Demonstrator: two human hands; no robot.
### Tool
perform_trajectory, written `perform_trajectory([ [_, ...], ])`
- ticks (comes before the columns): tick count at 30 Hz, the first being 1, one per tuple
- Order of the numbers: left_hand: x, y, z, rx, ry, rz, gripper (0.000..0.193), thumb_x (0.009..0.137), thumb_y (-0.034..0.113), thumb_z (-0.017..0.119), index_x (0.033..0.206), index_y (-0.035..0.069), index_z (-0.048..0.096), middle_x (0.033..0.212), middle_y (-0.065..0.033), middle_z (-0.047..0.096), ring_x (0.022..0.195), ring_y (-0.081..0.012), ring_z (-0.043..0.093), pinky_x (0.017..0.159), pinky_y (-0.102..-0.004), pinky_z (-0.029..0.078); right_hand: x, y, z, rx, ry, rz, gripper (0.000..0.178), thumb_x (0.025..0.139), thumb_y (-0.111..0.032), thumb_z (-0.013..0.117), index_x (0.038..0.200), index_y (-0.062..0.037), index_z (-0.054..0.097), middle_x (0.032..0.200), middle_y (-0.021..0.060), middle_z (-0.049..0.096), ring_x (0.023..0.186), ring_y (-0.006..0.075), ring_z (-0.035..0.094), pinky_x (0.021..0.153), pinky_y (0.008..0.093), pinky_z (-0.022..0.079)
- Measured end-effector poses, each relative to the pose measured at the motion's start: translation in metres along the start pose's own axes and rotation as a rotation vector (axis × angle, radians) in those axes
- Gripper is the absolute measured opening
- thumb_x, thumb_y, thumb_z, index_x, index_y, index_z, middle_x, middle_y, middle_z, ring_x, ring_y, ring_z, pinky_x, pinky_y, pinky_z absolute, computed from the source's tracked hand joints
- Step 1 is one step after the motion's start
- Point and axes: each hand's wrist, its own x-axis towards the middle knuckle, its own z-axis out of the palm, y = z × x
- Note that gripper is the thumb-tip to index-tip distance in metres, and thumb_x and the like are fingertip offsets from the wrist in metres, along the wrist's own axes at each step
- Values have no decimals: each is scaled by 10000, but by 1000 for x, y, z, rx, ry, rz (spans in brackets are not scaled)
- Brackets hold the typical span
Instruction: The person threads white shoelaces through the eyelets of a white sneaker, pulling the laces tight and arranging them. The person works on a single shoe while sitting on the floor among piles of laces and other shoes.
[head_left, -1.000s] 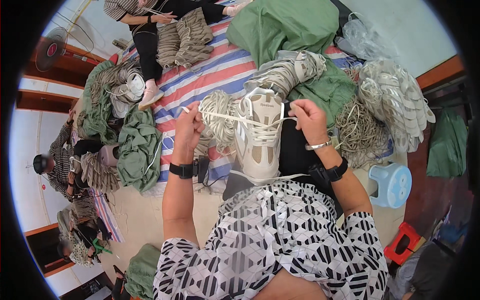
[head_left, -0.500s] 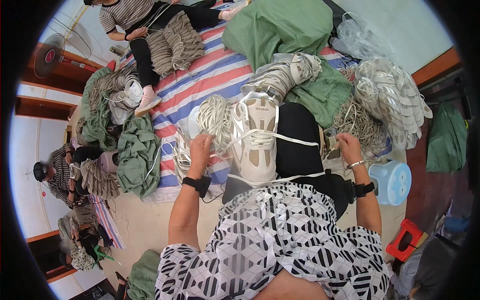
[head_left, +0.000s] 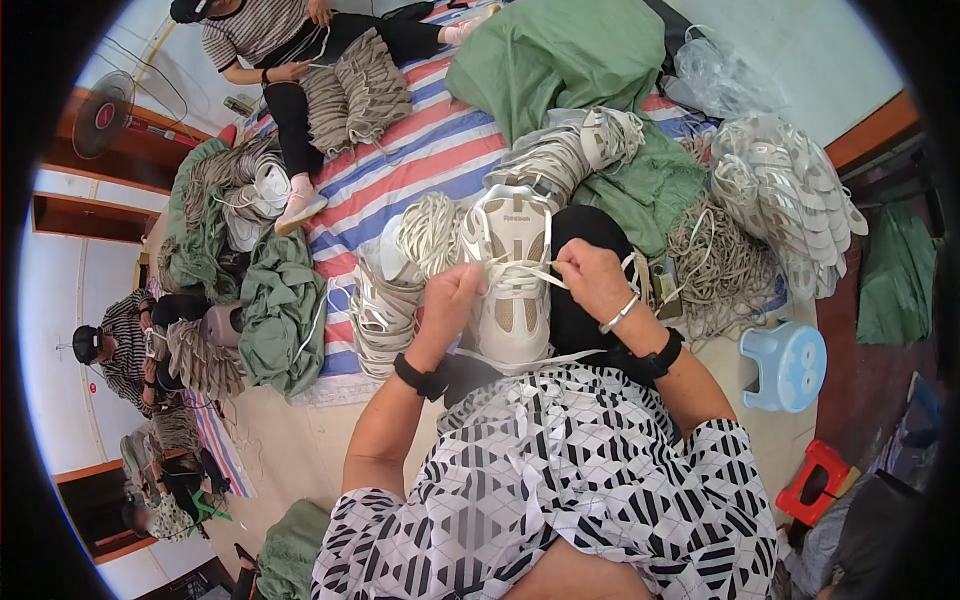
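A beige and white sneaker upper (head_left: 512,225) lies across my lap with its toe toward me. White shoelace (head_left: 522,272) crosses the upper, and its two sides run out toward my hands. My left hand (head_left: 452,303) is closed beside the upper's left edge, with lace at its fingertips. My right hand (head_left: 594,278) pinches the other side of the lace just past the right edge, over my dark trouser leg. A loose lace end trails below the toe. Left of the upper lie a bundle of pale laces (head_left: 432,232) and a stack of similar uppers (head_left: 383,318).
More uppers (head_left: 545,158) are piled ahead by a green cloth (head_left: 560,60). At right are tangled laces (head_left: 715,250), bagged uppers (head_left: 775,200), a blue stool (head_left: 785,365) and a red stool (head_left: 815,480). Co-workers sit on striped sheeting (head_left: 440,150) and along the left.
Both hands have come inward from wide apart to the upper's sides, drawing the lace in close over its middle. The co-worker at the top has shifted their hands.
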Motion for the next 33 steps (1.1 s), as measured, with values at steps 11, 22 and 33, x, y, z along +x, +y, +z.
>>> perform_trajectory([
  [11, 2, -1, -3, -193, 53, 18, 229, 937, 235, 556, 866, 29, 626, 676, 21, 557, 517, -39, 472, 452, -191, 390, -2, -6, 12, -199, 28, -73, 127, 815, -152, 621, 793, -37, 570, 674, 139, 615, 643, 345, 620, 587, 421, 494],
  [22, 3, 13, -3, -228, 103, -113, 190, 860, 227, 653, 814, 43, 634, 697, 38, 587, 519, -23, 486, 422, -192, 372, 17, -7, -6, 125, -293, 184, 67, 818, -83, 576, 801, -19, 588, 623, 107, 625, 583, 246, 630, 572, 353, 482],
  [33, 25, 41, -23, 626, -42, 335, 120, 737, 132, 676, 839, 109, 618, 977, -79, 637, 939, -273, 593, 743, -354, 481, 30, -15, -18, -387, -49, -640, 82, 726, -84, 606, 806, -77, 592, 903, 57, 564, 839, 225, 562, 683, 344, 459],
])
